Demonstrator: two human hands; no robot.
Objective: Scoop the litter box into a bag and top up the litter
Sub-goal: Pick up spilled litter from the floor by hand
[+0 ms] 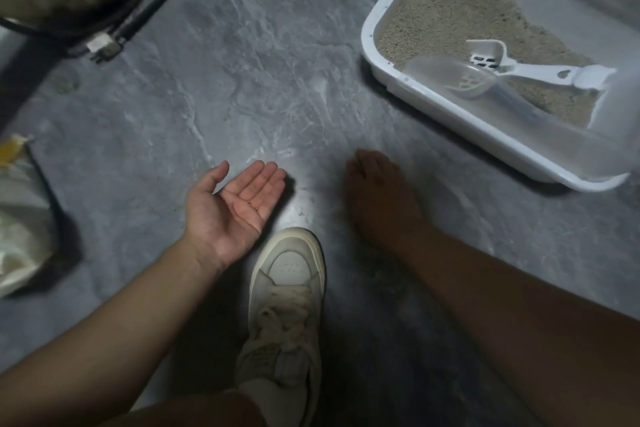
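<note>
Item: white rectangular plastic litter box (pixel 375 15), sitting far right on the grey marbled floor (pixel 242 55), part-filled with beige granular litter (pixel 446 14) heaped toward its far left. Two scoops are lying inside near its front wall: a white slotted plastic scoop (pixel 519 68) and a translucent plastic scoop (pixel 460 78).

Hands: the left hand (pixel 239 201) is hovering palm-up, fingers straight and holding nothing but a few stray grains; the right hand (pixel 377 198) is reaching palm-down over the floor, fingers loosely together, gripping nothing (it is shadowed, so contact with the floor cannot be judged).

Step, judged: gathering spilled grains. Sweeping them toward the cupped left palm, keeping it level, would probably work best before tipping them away.

Surroundings: a white crumpled bag with a yellow patch (pixel 20 218) is lying at the left edge, well apart from the box; a cream laced sneaker (pixel 287 288) is standing between the forearms, crowding the sweep; black cables (pixel 131 21) are lying far left.
</note>
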